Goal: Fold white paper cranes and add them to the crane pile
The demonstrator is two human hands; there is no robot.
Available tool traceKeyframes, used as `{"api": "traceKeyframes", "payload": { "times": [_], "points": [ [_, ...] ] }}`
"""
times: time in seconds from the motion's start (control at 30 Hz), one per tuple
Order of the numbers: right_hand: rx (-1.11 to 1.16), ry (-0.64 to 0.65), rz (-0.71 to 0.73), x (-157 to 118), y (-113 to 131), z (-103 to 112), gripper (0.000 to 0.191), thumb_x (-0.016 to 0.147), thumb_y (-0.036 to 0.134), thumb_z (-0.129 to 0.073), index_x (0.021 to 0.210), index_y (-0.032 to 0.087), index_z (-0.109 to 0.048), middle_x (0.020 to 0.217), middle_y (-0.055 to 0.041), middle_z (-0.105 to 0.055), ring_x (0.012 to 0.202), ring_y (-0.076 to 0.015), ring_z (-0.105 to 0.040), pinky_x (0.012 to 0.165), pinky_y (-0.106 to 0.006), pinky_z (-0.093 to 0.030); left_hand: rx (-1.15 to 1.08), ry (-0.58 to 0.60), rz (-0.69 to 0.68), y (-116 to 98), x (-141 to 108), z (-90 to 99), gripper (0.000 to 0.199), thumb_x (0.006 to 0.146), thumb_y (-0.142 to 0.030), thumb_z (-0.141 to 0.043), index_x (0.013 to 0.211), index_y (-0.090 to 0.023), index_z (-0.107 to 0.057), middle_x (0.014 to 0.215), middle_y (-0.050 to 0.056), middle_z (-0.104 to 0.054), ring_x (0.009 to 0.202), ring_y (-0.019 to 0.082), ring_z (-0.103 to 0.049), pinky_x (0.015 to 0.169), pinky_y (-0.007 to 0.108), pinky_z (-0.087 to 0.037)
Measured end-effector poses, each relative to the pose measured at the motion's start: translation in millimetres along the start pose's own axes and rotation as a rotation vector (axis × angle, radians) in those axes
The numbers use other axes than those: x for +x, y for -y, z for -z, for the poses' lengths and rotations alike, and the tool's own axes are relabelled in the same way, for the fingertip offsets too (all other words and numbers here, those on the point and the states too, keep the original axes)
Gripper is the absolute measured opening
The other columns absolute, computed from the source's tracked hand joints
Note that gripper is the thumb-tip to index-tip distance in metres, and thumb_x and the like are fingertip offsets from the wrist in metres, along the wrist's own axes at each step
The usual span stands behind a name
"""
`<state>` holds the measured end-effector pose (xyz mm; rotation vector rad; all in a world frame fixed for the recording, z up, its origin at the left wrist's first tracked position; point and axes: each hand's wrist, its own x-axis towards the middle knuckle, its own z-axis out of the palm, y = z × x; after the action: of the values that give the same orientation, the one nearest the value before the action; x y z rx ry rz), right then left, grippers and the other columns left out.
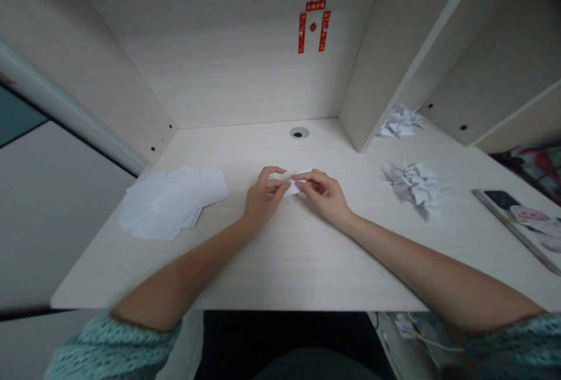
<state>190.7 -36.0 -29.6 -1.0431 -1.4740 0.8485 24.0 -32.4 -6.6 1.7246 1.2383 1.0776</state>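
A small piece of white paper (293,188) is held between my two hands, just above the middle of the desk. My left hand (264,193) pinches its left edge between thumb and fingers, with the index finger curved above. On the other side my right hand (322,192) grips the paper between thumb and fingertips. The fingers partly cover the paper, so its folds are hard to make out. Loose white paper sheets (169,201) lie in a spread pile to the left. A heap of folded white paper pieces (418,184) sits to the right.
Another heap of folded paper (401,121) lies behind the upright divider (372,76). A tablet-like device (521,222) with a picture on it rests at the right. The desk (280,275) has a round cable hole (299,133) near the back panel.
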Motion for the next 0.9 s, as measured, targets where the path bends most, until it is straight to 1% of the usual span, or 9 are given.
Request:
{"api": "traceKeyframes", "payload": {
  "times": [0.2,0.3,0.4,0.47,0.53,0.6,0.7,0.8,0.9],
  "points": [
    [-0.007,0.035,0.028,0.9,4.0,1.4,0.024,0.080,0.038,-0.063,0.098,0.025,-0.071,0.080,-0.0031,-0.061,0.075,-0.0163,-0.056,0.073,-0.032,-0.044,-0.114,-0.012,0.013,3.7,4.5,3.2,0.026,0.077,-0.037,-0.064,0.096,-0.023,-0.052,0.072,-0.002,-0.070,0.063,0.013,-0.064,0.055,0.019,-0.042],
    [0.041,0.100,0.043,1.5,3.4,2.4,0.027,0.075,0.037,-0.069,0.100,0.026,-0.070,0.088,-0.0041,-0.067,0.076,-0.0167,-0.058,0.078,-0.034,-0.046,-0.171,-0.004,0.025,2.4,5.9,6.0,0.029,0.075,-0.036,-0.066,0.094,-0.024,-0.047,0.070,-0.003,-0.070,0.059,0.011,-0.062,0.055,0.018,-0.041],
    [0.073,0.171,0.024,1.8,1.8,3.9,0.033,0.070,0.035,-0.074,0.102,0.028,-0.070,0.102,-0.0045,-0.070,0.090,-0.0204,-0.063,0.088,-0.038,-0.047,-0.191,0.021,0.031,1.5,7.0,7.7,0.030,0.075,-0.035,-0.065,0.095,-0.024,-0.045,0.071,-0.004,-0.069,0.059,0.010,-0.062,0.057,0.018,-0.043],
    [0.079,0.176,-0.005,1.7,1.4,4.7,0.033,0.070,0.034,-0.074,0.102,0.029,-0.071,0.107,-0.0037,-0.071,0.100,-0.0230,-0.063,0.095,-0.041,-0.045,-0.194,0.032,0.035,1.5,7.3,7.5,0.031,0.076,-0.035,-0.065,0.097,-0.024,-0.045,0.071,-0.004,-0.069,0.061,0.010,-0.063,0.059,0.018,-0.044],
    [0.082,0.152,-0.031,1.4,2.0,5.0,0.032,0.070,0.034,-0.074,0.101,0.029,-0.071,0.108,-0.0033,-0.071,0.103,-0.0244,-0.063,0.098,-0.043,-0.044,-0.215,0.044,0.039,1.3,7.2,6.7,0.031,0.077,-0.035,-0.063,0.101,-0.024,-0.046,0.071,-0.004,-0.069,0.063,0.011,-0.064,0.061,0.019,-0.046],
    [0.094,0.119,-0.044,1.1,3.0,4.7,0.032,0.069,0.034,-0.074,0.100,0.028,-0.072,0.107,-0.0037,-0.071,0.101,-0.0246,-0.065,0.097,-0.043,-0.045,-0.240,0.066,0.031,0.4,6.9,5.6,0.031,0.078,-0.035,-0.062,0.103,-0.023,-0.049,0.072,-0.003,-0.069,0.066,0.012,-0.065,0.063,0.020,-0.048],
    [0.114,0.045,-0.059,1.1,3.7,3.8,0.034,0.068,0.034,-0.075,0.101,0.026,-0.072,0.104,-0.0048,-0.072,0.088,-0.0222,-0.067,0.089,-0.042,-0.050,-0.220,0.084,-0.020,-1.4,6.1,4.8,0.030,0.077,-0.034,-0.064,0.103,-0.022,-0.055,0.079,0.000,-0.071,0.075,0.014,-0.067,0.069,0.023,-0.050],
    [0.124,-0.013,-0.083,0.9,2.6,2.7,0.034,0.067,0.035,-0.076,0.100,0.025,-0.072,0.099,-0.0049,-0.074,0.079,-0.0201,-0.067,0.083,-0.040,-0.052,-0.121,0.039,-0.084,-2.2,5.2,5.2,0.023,0.076,-0.030,-0.066,0.097,-0.022,-0.064,0.095,0.003,-0.072,0.089,0.016,-0.067,0.074,0.024,-0.051],
    [0.130,-0.038,-0.108,-0.3,2.0,1.5,0.034,0.067,0.035,-0.076,0.100,0.025,-0.073,0.096,-0.0046,-0.074,0.079,-0.0205,-0.067,0.085,-0.041,-0.051,-0.026,0.000,-0.126,-0.6,4.7,6.7,0.015,0.078,-0.029,-0.064,0.090,-0.024,-0.071,0.098,0.002,-0.072,0.090,0.016,-0.067,0.075,0.024,-0.051]
  ]
}}
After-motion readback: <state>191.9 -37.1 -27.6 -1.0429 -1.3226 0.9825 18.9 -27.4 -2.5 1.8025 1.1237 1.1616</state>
